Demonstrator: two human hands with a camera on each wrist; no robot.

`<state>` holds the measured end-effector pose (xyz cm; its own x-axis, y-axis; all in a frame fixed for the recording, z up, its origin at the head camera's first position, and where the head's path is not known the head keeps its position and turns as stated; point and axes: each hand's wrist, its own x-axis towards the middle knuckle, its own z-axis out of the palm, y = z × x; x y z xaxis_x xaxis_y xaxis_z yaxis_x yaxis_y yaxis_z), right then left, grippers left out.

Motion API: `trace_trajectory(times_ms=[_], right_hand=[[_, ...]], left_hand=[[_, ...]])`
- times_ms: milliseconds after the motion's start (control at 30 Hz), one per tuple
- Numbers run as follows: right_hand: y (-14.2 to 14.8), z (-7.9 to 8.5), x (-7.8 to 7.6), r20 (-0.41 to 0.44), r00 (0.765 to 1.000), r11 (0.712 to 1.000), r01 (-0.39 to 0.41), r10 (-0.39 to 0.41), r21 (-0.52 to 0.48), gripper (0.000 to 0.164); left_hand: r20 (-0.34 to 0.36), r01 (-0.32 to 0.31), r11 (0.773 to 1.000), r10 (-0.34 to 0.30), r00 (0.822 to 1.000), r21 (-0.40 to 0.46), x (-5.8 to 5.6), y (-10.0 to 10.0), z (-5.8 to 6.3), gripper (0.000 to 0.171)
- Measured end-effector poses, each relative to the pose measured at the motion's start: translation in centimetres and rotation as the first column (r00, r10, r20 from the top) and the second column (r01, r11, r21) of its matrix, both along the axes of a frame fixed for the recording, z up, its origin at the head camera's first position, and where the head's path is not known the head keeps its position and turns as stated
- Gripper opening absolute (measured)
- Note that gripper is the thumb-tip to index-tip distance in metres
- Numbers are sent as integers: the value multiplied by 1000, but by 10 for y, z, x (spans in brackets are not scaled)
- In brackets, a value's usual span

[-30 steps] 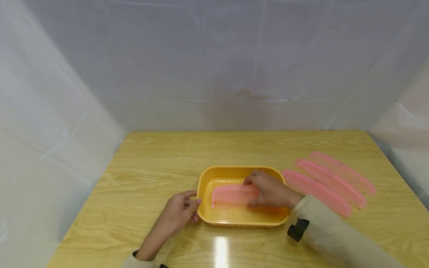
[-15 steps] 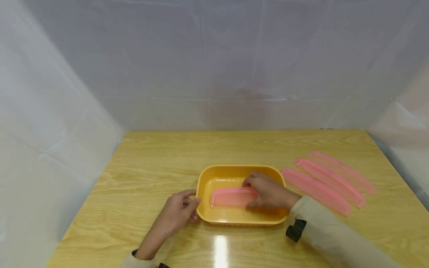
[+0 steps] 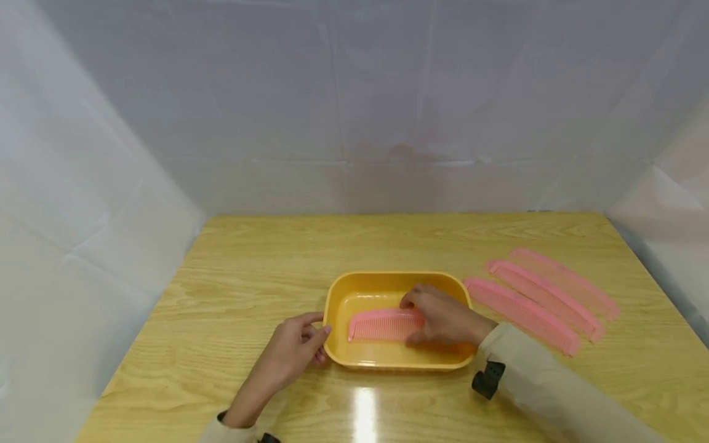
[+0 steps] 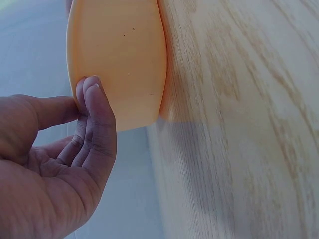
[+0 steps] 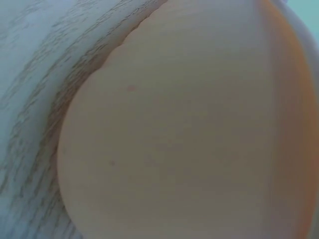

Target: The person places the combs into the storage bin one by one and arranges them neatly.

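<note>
A yellow plastic basin [image 3: 354,364] sits on the table, and inside it lies a pink comb [image 3: 382,325] with its teeth towards the person. My right hand [image 3: 445,317] reaches over the basin's right side and grips the comb's right part, which it hides. At the left end, my left hand [image 3: 296,347] pinches the basin's rim between thumb and fingers. The left wrist view shows these fingers [image 4: 102,109] against the basin's outer wall [image 4: 129,59]. In the right wrist view the basin's outer wall [image 5: 174,124] fills most of the picture; the right hand is out of sight there.
Right of the basin, three more pink combs lie slanted on the wooden table [image 3: 249,277]: a near comb [image 3: 523,314], a middle comb [image 3: 545,298] and a far comb [image 3: 565,280]. Pale sheeting [image 3: 332,111] hangs behind the table and along both sides.
Both hands keep their places on the comb and the basin. The whole scene shifts very slightly upward in the head view; nothing else visibly moves.
</note>
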<state>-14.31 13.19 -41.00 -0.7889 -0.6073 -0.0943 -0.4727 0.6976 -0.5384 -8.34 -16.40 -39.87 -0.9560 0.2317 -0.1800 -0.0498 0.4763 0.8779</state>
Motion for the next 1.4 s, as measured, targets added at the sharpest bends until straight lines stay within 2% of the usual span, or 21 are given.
trace_trajectory(times_ms=[433, 700, 867, 1233, 1400], right_hand=[[-2, 0, 2, 10, 1000, 1000, 4, -4, 15, 55], [-2, 0, 1, 30, 999, 1000, 13, -13, 25, 56], [1, 0, 1, 5, 1000, 1000, -6, 6, 3, 56], [15, 22, -5, -26, 1000, 1000, 13, -13, 7, 58], [24, 30, -8, -54, 998, 999, 29, -31, -27, 58]], left_hand=[[-2, -5, 1000, 5, 1000, -24, 0, -1, -1, 44], [-5, 2, 1000, -2, 1000, -3, 0, 0, 0, 46], [-3, -3, 1000, 3, 1000, -12, 0, 0, -1, 44], [-3, 3, 1000, -3, 1000, 5, 1, -1, 0, 45], [1, 3, 1000, -3, 1000, 10, 0, 0, -1, 46]])
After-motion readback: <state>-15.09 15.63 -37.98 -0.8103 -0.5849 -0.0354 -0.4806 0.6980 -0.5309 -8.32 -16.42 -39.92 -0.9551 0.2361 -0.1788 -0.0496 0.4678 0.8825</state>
